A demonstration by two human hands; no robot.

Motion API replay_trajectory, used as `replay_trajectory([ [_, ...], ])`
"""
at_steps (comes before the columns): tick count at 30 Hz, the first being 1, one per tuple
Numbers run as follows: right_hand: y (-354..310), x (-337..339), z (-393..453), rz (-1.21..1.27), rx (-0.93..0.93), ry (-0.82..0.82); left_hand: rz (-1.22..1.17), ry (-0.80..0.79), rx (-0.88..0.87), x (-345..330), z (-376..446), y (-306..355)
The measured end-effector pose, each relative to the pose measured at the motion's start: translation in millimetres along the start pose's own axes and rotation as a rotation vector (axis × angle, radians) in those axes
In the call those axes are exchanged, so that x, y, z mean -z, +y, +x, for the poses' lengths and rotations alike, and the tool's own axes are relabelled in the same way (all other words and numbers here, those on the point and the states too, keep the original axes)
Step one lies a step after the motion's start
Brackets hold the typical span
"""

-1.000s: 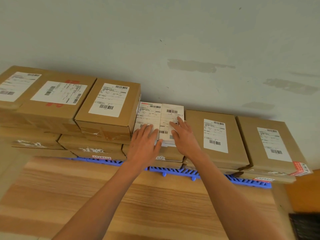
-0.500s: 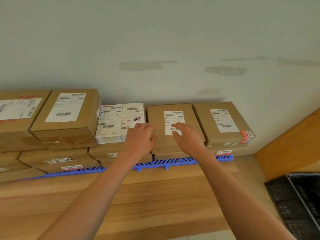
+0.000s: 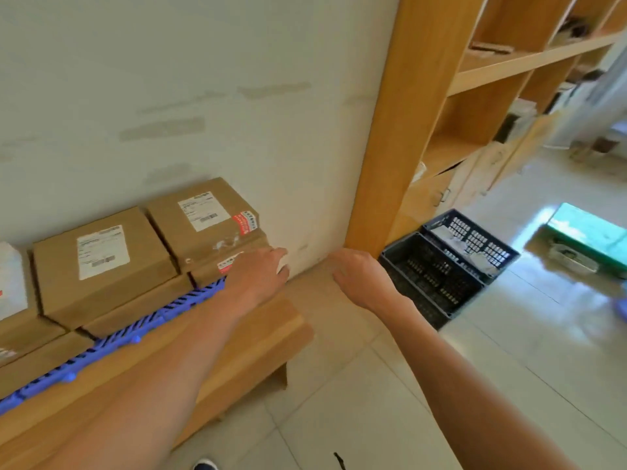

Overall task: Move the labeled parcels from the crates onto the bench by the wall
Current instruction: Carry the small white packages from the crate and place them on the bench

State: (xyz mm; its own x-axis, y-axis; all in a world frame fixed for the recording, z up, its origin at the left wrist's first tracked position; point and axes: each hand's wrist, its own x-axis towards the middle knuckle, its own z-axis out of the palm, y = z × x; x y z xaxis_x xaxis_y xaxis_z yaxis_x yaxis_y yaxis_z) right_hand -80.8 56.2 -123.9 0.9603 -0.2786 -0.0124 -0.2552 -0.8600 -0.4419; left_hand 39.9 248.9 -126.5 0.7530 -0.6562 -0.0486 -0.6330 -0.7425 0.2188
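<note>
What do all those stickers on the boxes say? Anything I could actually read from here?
Nothing can be read; every text is too small or blurred.
White shipping label on the end parcel: barcode and print lines, unreadable.
Red sticker on the same parcel: blurred characters.
White label on the neighbouring parcel: blurred.
Red-and-white sticker on the parcel beneath, beside the left hand: unreadable.

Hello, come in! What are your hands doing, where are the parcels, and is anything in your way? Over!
Both hands empty, left hand and right hand open. Parcels stacked on bench. Crates on floor ahead, path clear.
</note>
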Motion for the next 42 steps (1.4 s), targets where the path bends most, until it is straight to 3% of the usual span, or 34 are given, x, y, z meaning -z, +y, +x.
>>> replay_trajectory([
  [7, 151.7, 63.5, -87.5, -0.018, -0.295, 0.092, 0.038, -0.080, -0.267, -45.3, 54.1, 172.3],
  [15, 275.3, 89.7, -120.3, 0.039, -0.538, 0.139, -0.032, -0.187, -0.463, -106.3, 125.1, 303.8],
  [24, 417.7, 130.5, -82.9, 0.003, -0.684, 0.061, -0.105, -0.325, -0.525, -172.0, 250.8, 432.5],
  [34, 565.7, 204.5, -68.0, 0.038, -0.804, 0.163, -0.092, -0.338, -0.716, -184.4, 355.6, 595.3],
  [42, 725.8, 257.7, -62.7, 0.053, -0.786, 0.160, -0.041, -0.375, -0.680, -226.0, 434.6, 730.0],
])
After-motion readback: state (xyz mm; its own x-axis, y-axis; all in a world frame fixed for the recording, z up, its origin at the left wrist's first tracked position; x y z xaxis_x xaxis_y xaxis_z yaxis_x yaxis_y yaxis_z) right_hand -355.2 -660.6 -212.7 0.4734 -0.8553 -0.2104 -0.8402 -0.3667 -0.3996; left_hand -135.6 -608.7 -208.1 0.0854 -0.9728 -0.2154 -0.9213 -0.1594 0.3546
